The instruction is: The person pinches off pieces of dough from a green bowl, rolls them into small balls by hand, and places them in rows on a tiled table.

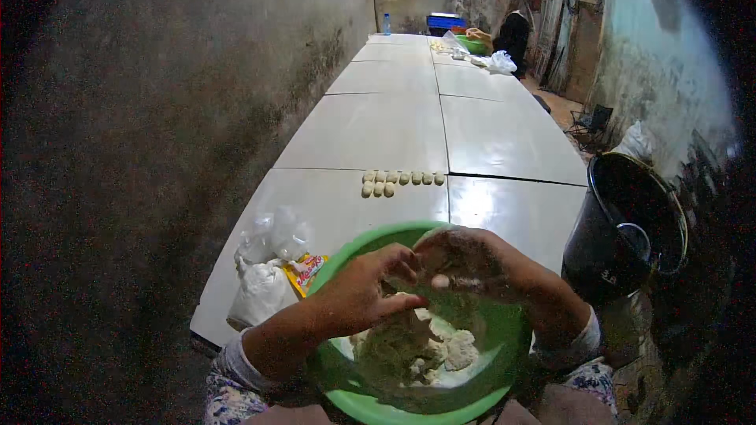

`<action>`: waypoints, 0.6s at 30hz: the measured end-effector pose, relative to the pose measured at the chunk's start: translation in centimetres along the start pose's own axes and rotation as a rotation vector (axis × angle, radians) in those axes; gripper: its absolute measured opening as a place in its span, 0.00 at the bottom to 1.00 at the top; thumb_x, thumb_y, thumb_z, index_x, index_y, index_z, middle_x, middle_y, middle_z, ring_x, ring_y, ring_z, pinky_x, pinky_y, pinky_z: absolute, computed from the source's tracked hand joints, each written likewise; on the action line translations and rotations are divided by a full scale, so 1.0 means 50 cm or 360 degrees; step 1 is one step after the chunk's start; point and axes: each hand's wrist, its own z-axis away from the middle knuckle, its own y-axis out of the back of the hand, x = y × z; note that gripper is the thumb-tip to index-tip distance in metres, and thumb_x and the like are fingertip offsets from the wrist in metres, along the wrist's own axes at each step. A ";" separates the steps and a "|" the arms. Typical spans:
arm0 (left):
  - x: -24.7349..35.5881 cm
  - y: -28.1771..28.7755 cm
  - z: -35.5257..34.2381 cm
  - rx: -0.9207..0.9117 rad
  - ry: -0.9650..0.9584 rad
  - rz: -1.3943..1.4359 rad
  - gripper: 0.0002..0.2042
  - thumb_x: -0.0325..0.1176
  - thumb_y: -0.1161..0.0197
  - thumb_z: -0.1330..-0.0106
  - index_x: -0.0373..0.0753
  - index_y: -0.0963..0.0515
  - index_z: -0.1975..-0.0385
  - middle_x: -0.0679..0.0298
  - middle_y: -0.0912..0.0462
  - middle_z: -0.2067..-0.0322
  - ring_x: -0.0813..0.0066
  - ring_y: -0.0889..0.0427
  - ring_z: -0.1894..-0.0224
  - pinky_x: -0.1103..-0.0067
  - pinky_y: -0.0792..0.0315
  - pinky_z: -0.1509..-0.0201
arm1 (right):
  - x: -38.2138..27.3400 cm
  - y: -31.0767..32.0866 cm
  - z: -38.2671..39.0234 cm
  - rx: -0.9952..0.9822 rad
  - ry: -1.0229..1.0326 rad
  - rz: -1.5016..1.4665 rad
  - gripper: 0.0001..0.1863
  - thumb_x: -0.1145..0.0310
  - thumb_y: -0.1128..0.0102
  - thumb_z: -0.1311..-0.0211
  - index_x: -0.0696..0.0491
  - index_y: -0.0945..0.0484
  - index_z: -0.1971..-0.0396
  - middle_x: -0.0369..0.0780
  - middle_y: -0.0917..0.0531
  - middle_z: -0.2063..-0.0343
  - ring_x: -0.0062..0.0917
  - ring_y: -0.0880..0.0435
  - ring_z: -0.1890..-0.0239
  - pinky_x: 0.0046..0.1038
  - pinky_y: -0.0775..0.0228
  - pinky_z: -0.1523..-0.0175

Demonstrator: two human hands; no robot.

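Note:
A green basin (350, 401) in front of me holds white flour and crumbly dough (459, 350). My left hand (366, 287) is over its left half, fingers curved and apart from the thumb, with nothing visible between them. My right hand (492, 267) is over the right half, dusted pale, fingers curled beside a small pale lump that I cannot clearly make out. Beyond the basin, rows of several small oval dough pieces (404, 178) lie on the white tiled table (354, 130). Left of the basin are plastic bags of white powder (260, 291) and a yellow packet (303, 267).
A large black bucket (598, 244) stands off the table's right edge. At the far end are blue crates (443, 22), a water bottle (387, 24), another green basin (472, 45), bags and a person in dark clothing (513, 39). A bare wall runs along the left; a folding chair (591, 122) is right.

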 end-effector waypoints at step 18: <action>-0.012 0.005 -0.006 0.0239 -0.0017 -0.0088 0.13 0.33 0.35 0.44 0.35 0.28 0.64 0.59 0.21 0.69 0.73 0.22 0.63 0.77 0.29 0.56 | 0.028 0.010 -0.014 0.0060 -0.0051 0.0026 0.13 0.74 0.40 0.44 0.61 0.24 0.59 0.41 0.18 0.63 0.23 0.21 0.58 0.26 0.30 0.49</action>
